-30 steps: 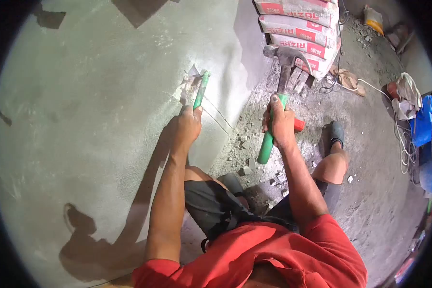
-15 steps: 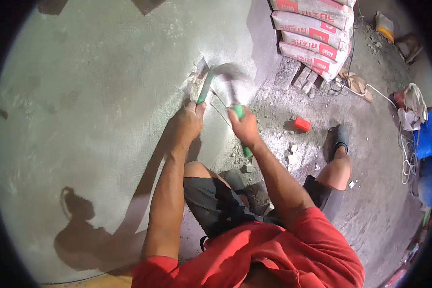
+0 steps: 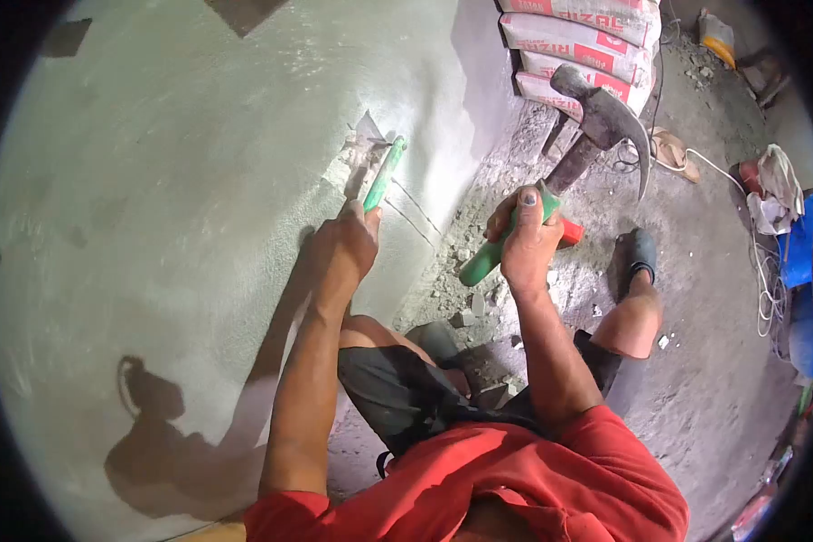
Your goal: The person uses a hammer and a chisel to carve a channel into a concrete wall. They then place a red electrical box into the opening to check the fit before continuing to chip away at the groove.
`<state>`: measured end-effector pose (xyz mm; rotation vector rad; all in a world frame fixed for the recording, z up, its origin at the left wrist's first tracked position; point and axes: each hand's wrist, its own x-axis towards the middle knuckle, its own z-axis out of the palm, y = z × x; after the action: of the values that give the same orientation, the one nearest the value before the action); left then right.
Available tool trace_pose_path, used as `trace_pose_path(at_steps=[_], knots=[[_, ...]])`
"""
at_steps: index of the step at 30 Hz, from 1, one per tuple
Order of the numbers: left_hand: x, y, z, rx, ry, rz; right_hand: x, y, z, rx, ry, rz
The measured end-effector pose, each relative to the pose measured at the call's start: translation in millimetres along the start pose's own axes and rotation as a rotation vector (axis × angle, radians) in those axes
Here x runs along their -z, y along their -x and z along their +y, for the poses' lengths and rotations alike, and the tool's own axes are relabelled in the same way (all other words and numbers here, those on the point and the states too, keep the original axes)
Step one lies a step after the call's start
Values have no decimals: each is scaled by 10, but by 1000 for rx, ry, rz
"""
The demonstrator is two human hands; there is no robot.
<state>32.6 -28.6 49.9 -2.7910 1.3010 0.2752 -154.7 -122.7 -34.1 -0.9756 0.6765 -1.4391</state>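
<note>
My left hand [image 3: 354,238] is closed around a green-handled chisel [image 3: 387,172], held against the grey plastered wall. Beside the chisel is a rough chipped patch [image 3: 357,167] in the wall, with a grey triangular shape at its upper end that I cannot make out. The chisel's working tip is hard to see. My right hand [image 3: 528,248] grips a claw hammer [image 3: 605,117] by its green handle, thumb along the grip. The hammer's metal head is up and to the right, well apart from the chisel.
Stacked cement bags [image 3: 578,50] stand against the wall at the top. Broken rubble [image 3: 465,316] lies along the wall's foot. A red block [image 3: 571,232] sits on the floor behind my right hand. White cable [image 3: 718,163] and blue containers [image 3: 804,253] are at the right.
My right hand has swung the hammer away from the chisel, up and to the right. My left hand stays at the wall with the chisel, shifted slightly.
</note>
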Motion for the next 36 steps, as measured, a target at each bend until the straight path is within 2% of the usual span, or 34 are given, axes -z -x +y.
trace_pose_path(at_steps=[3, 5, 7, 9, 11, 12, 13, 14, 15, 17, 18, 20, 21, 23, 24, 26, 27, 29, 31, 33, 35, 36], knots=[[-22, 4, -51, -71, -44, 96, -12, 28, 131, -61, -167, -38], [-111, -88, -96, -186, 14, 248, 3, -3, 141, -90, -185, -47], [-119, -82, -124, -166, 45, 241, 43, 2, 119, -98, -4, -56], [-129, -124, -170, -143, 82, 232, -19, 37, 161, -118, -52, -20], [-257, -294, -388, -165, 284, 186, -157, 108, 304, -87, -129, 60], [-345, -370, -472, -195, 310, 220, -258, 187, 425, -139, -148, 70], [-324, -364, -460, -192, 301, 217, -267, 233, 843, -205, -76, -42], [-296, -334, -434, -191, 291, 199, -357, 264, 1030, -204, 201, -54], [-280, -303, -397, -194, 284, 182, -357, 208, 1208, -41, 460, -191], [-264, -254, -347, -163, 296, 166, -317, 141, 1116, -141, 401, -218], [-253, -277, -330, -119, 320, 159, -271, 50, 1073, -126, 403, -219], [-292, -259, -331, -139, 319, 175, -136, -24, 666, -313, 284, -208], [-299, -277, -307, -169, 313, 198, -85, -90, 481, -313, 288, -211], [-262, -243, -221, -150, 266, 203, 1, -135, 238, -165, 9, -22], [-250, -238, -186, -134, 220, 217, -37, -86, 262, -169, 10, -20], [-241, -288, -164, -138, 210, 210, -212, 47, 417, -26, -265, 79], [-247, -263, -178, -135, 201, 195, -252, 126, 955, 30, 147, 15], [-280, -244, -174, -135, 279, 197, -414, 123, 1233, -155, 464, -247], [-211, -316, -97, -172, 357, 212, -290, -60, 1175, -153, 509, -228], [-216, -247, -102, -117, 290, 180, -140, -102, 935, -176, 566, -241], [-312, -292, -155, -131, 272, 228, -58, -200, 363, -239, 298, -126], [-346, -308, -173, -151, 240, 270, -31, -255, 96, -174, 214, -36]])
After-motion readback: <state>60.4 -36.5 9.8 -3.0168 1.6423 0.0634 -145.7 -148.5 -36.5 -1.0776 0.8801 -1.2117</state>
